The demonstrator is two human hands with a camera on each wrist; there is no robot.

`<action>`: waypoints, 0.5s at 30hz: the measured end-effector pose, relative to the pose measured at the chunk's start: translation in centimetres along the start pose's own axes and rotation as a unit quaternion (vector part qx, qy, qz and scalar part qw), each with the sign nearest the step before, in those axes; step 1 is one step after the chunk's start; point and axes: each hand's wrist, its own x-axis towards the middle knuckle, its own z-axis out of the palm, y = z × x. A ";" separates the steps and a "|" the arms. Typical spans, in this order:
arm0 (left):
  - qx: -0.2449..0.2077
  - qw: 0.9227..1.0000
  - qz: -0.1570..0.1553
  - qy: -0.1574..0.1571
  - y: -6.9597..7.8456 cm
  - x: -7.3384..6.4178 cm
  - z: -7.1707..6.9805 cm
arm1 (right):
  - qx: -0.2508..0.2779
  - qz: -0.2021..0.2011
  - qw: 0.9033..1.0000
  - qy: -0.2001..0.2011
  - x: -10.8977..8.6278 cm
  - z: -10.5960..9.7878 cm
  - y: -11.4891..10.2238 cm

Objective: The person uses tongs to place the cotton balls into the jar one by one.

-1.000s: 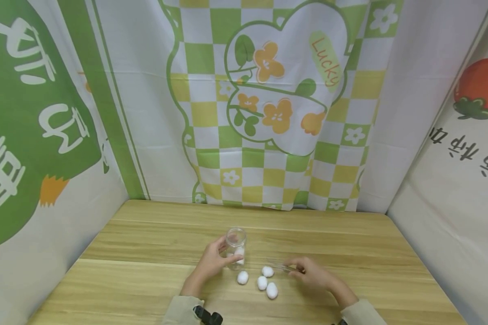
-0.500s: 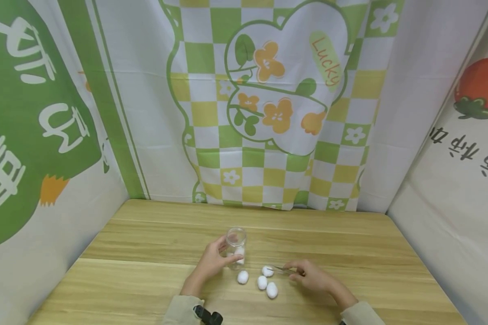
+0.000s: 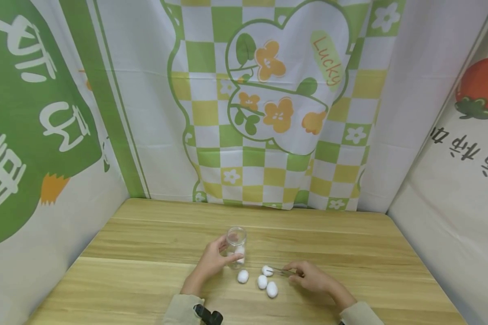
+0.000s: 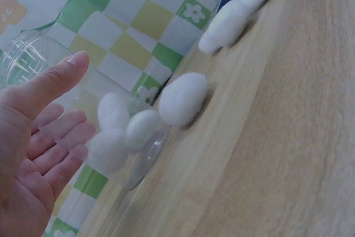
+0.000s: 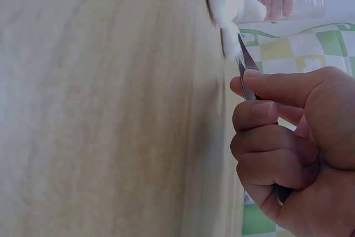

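Observation:
My left hand (image 3: 212, 262) holds a clear jar (image 3: 236, 238) upright on the table, thumb at the near side and fingers behind. Its lidless mouth faces up, and several cotton balls (image 4: 113, 142) lie at the bottom. One loose cotton ball (image 3: 242, 276) sits just in front of the jar. To its right is a cluster of three, where the farthest cotton ball (image 3: 267, 270) has metal tweezers (image 3: 283, 272) at it. My right hand (image 3: 314, 277) pinches these tweezers between thumb and fingers. Whether the tips grip that ball cannot be told.
The wood-grain table (image 3: 166, 225) stretches to both sides and behind the jar. A checkered green and yellow cloth (image 3: 236, 180) hangs at its back edge. Printed white cloth walls (image 3: 439, 216) close off the left and right.
The tweezers' tips have come down onto the farthest cotton ball of the cluster, with the right hand shifting only slightly. The left hand and jar stay put.

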 end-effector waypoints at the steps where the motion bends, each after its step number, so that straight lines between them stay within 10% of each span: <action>1: -0.002 1.000 0.001 0.000 0.0 0.0 0.0 | 0.002 0.000 1.000 -0.001 0.0 0.0 0.0; 15: 0.001 1.000 0.005 0.002 -0.1 0.0 0.0 | -0.008 -0.016 1.000 0.009 0.0 0.3 0.7</action>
